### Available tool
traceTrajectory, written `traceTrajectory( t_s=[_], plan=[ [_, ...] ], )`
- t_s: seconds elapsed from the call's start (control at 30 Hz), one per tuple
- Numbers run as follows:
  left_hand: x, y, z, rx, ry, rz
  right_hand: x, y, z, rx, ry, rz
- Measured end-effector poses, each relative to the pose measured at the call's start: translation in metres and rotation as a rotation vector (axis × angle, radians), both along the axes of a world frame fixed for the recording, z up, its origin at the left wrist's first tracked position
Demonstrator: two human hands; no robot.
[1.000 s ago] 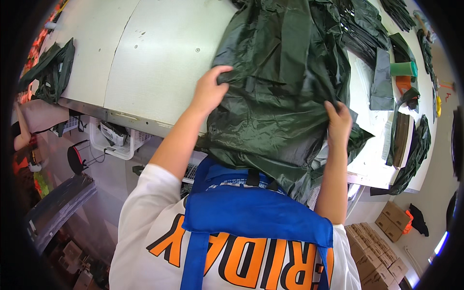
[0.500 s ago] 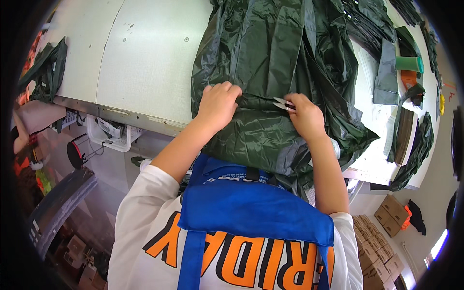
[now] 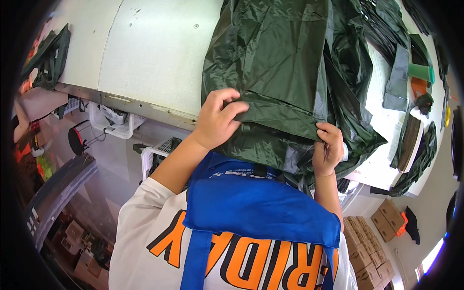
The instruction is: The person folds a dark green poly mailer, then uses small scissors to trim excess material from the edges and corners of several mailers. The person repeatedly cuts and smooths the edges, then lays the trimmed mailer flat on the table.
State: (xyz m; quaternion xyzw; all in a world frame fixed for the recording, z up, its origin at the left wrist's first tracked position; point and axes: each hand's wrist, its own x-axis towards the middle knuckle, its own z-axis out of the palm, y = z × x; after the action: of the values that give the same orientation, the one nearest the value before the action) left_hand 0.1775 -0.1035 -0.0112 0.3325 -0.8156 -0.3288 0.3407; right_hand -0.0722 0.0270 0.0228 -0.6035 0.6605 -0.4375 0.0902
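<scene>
A thin, shiny dark green cloth (image 3: 285, 63) spreads over the table in front of me and hangs over its near edge, wrinkled, with a slit-like seam line across it. At the left end of that line is my left hand (image 3: 217, 118), open, thumb and forefinger apart and fingertips at the cloth. My right hand (image 3: 328, 150) is closed on the cloth's edge at the right end of the seam, pinching it between thumb and fingers. The small thread snips are out of sight now; whether they are still inside the right palm is hidden.
More dark green cloth pieces (image 3: 396, 77) lie at the right beside a green cone (image 3: 421, 72). White baskets (image 3: 116, 123) sit below the metal table edge (image 3: 130, 104). Stacked cartons (image 3: 365, 251) stand at lower right. Another person's arm (image 3: 20, 123) shows at far left.
My right hand has moved down and right, from holding the snips at the seam to pinching the cloth edge. My left hand's fingers have spread. The upper cloth lies flatter.
</scene>
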Motion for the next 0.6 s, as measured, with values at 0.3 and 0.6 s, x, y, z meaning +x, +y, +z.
traceTrajectory(
  t_s=[0.3,0.6],
  plan=[
    [0.015,-0.025,0.03,0.114,0.027,-0.115,0.009,0.004,0.015,0.085,-0.265,-0.076],
    [0.016,-0.039,0.003,0.199,-0.499,0.108,-0.006,-0.036,-0.032,0.514,0.139,-0.326]
  ],
)
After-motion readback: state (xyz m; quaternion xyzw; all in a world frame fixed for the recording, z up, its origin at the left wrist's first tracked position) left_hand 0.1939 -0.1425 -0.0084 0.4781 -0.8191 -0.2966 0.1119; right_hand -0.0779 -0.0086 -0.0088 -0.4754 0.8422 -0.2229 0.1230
